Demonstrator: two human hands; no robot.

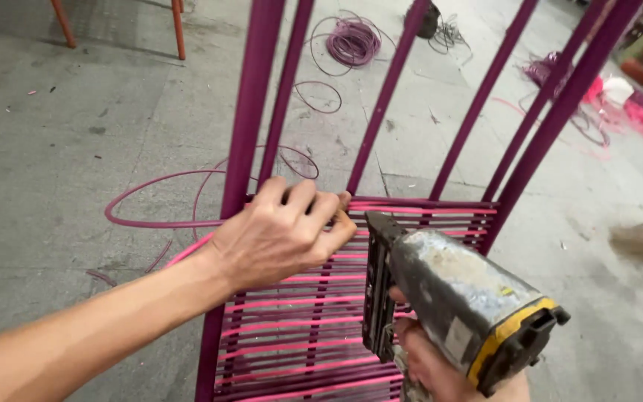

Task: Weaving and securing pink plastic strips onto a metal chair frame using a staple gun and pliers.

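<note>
Head view shows the left hand (280, 234) pinching the pink cord (411, 211) against the top bar of the purple frame (251, 112), while the right hand (429, 365) grips the staple gun (448, 298), whose nose should sit square on the cord, clear of the fingertips.

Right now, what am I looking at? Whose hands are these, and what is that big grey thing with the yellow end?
This one picture comes from a camera worn on a person's head, looking down at that person's own two bare hands. The left hand pinches a pink cord against the top of a purple metal frame. Many pink cords are already stretched across the frame like a woven seat. The right hand grips a worn grey stapler gun with a yellow end, its nose close to the left fingers. Below is a concrete floor, with coils of purple cord lying on it farther back.
</note>
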